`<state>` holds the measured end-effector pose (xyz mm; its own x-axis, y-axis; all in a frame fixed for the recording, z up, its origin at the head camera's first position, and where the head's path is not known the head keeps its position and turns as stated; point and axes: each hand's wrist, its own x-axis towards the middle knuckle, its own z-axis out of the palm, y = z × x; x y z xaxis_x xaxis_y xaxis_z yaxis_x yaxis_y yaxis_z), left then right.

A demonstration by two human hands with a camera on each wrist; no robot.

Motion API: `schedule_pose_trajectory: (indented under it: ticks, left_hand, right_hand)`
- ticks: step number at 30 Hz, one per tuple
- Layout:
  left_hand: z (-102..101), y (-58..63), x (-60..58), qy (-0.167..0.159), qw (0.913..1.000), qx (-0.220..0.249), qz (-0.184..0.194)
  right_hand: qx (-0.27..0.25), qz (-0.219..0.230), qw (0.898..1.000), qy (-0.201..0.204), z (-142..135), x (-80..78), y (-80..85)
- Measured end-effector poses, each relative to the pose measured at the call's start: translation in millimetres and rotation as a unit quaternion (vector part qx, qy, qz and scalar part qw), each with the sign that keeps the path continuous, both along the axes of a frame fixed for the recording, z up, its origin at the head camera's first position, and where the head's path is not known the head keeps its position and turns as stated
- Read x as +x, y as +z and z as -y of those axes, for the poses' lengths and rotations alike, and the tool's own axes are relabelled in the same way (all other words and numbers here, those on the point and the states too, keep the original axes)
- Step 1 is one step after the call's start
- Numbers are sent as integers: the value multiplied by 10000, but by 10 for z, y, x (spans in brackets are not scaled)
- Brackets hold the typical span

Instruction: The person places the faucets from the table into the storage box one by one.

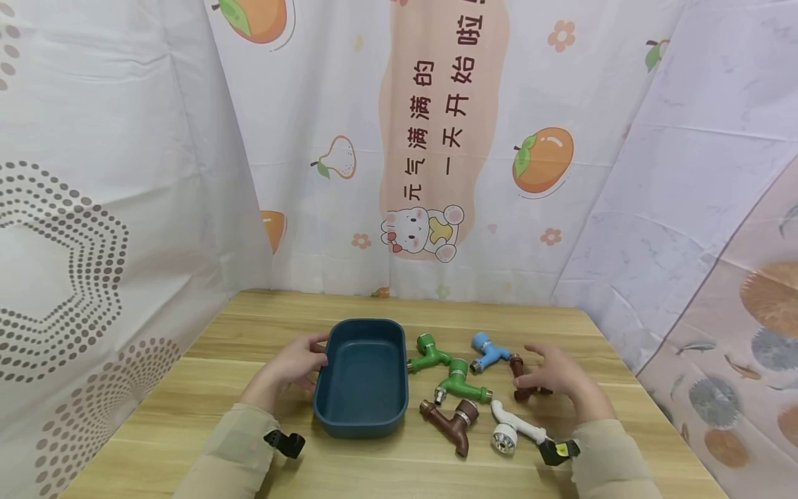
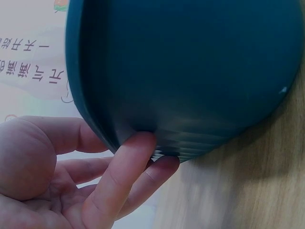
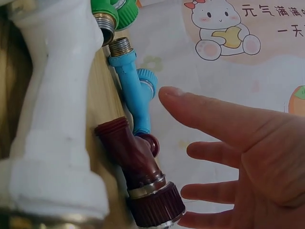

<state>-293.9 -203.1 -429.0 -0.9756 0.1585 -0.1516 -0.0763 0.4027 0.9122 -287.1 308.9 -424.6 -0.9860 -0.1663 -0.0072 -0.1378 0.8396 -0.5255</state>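
In the head view my left hand (image 1: 300, 360) is at the left side of a dark teal plastic tub (image 1: 360, 430). Its fingertips touch the tub's wall (image 2: 190, 71) in the left wrist view, the fingers loosely bent. My right hand (image 1: 555, 374) hovers with spread fingers beside a dark red plastic tap (image 1: 519, 367), which it partly hides in the head view. The right wrist view shows that tap (image 3: 138, 162) apart from the fingers, with nothing in the hand. Just beyond it lies a blue tap (image 1: 490, 352).
Two green taps (image 1: 430, 353) (image 1: 460, 384) lie right of the tub. Nearer the front are a brown tap (image 1: 451, 423) and a white tap (image 1: 514, 423), the white one close to my right wrist. Printed curtains (image 1: 349, 229) enclose the wooden table (image 1: 399, 478).
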Motion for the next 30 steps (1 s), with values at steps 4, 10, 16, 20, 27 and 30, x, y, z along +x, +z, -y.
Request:
schedule_pose_trajectory:
  ticks: [4, 10, 16, 20, 27, 30]
  left_hand:
    - [5, -4, 0, 4, 10000, -16, -24]
    - [12, -13, -6, -45, 10000, 10, -59]
    - [19, -10, -11, -79, 9999, 105, -26]
    - [21, -18, -25, -97, 9999, 142, -13]
    - [20, -16, -22, -108, 9998, 138, -7]
    - [21, -18, -20, -108, 9998, 141, -11]
  right_hand:
    - [111, 32, 9999, 113, -6, 11, -9]
    - [-21, 180, 9996, 203, -13, 4, -53]
    - [20, 271, 9994, 199, -17, -15, -102]
    - [169, 282, 9993, 193, -12, -23, -113]
    - [135, 288, 9994, 136, 3, -16, -123]
    - [126, 297, 9994, 138, 10, -12, -120]
